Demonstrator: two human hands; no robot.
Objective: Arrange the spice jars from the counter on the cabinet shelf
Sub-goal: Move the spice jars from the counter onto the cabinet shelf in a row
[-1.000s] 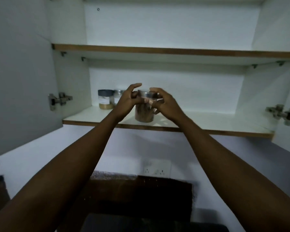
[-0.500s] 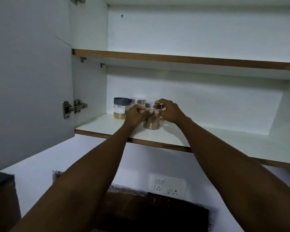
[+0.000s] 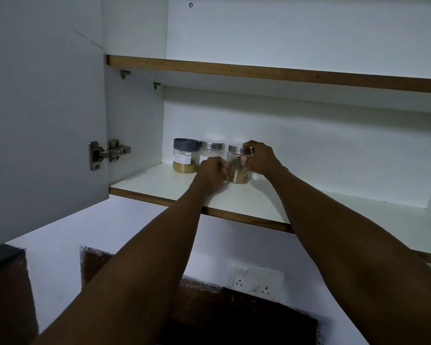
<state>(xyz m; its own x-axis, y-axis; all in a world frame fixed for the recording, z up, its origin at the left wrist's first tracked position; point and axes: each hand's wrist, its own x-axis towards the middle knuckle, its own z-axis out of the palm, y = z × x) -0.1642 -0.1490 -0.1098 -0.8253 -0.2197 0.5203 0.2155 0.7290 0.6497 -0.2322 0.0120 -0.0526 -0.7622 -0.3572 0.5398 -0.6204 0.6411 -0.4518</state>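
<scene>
A clear glass spice jar (image 3: 239,170) with a silver lid and brown contents stands on the lower cabinet shelf (image 3: 259,202), third in a row at the back left. My left hand (image 3: 210,170) grips its left side and my right hand (image 3: 261,158) wraps its lid and right side. Left of it stand a silver-lidded jar (image 3: 209,151), partly hidden by my left hand, and a grey-lidded jar (image 3: 185,156) with a white label and yellow-brown powder.
The open cabinet door (image 3: 42,108) with its hinge (image 3: 108,153) stands at the left. An upper shelf (image 3: 271,72) runs above. Below on the wall are a switch and socket plate (image 3: 256,278) and a dark backsplash (image 3: 234,317).
The jar has gone from in front of the shelf edge to deep on the shelf, next to the other two jars. Both hands stayed on it, and my view shifted closer and leftward.
</scene>
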